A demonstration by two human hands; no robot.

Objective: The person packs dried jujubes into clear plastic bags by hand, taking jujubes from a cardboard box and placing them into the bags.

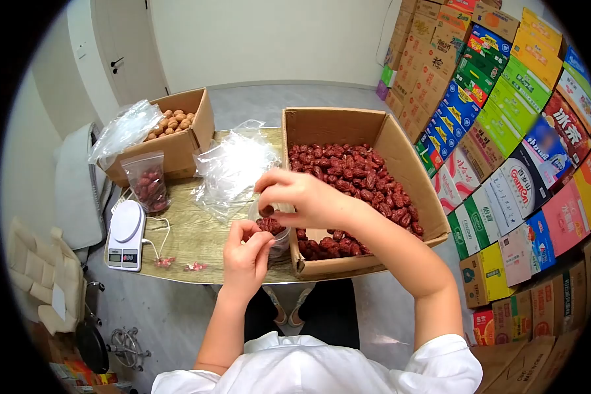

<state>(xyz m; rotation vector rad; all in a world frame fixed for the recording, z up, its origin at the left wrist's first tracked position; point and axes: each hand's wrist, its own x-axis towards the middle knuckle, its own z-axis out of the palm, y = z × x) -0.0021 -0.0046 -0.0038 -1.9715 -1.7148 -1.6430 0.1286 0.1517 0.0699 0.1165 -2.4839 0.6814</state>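
My left hand [248, 253] is closed in a pinch on the near rim of a clear plastic bag [281, 246], which has dried red dates [269, 225] inside. Just above the bag's mouth, my right hand [299, 197] curls its fingers around a dark red date [266, 211], partly hidden by the fingers. To the right stands an open cardboard box [400, 141] with many loose red dates [368, 177]. Behind my hands lies a loose pile of clear plastic bags [233, 164].
On the table's left are a white digital scale [126, 226] with a cable, an upright bag of dates [150, 184] and a box of walnuts [171, 125] with plastic bags over its edge. Small red packets [196, 266] lie near the front edge. Stacked cartons [499, 144] line the right side.
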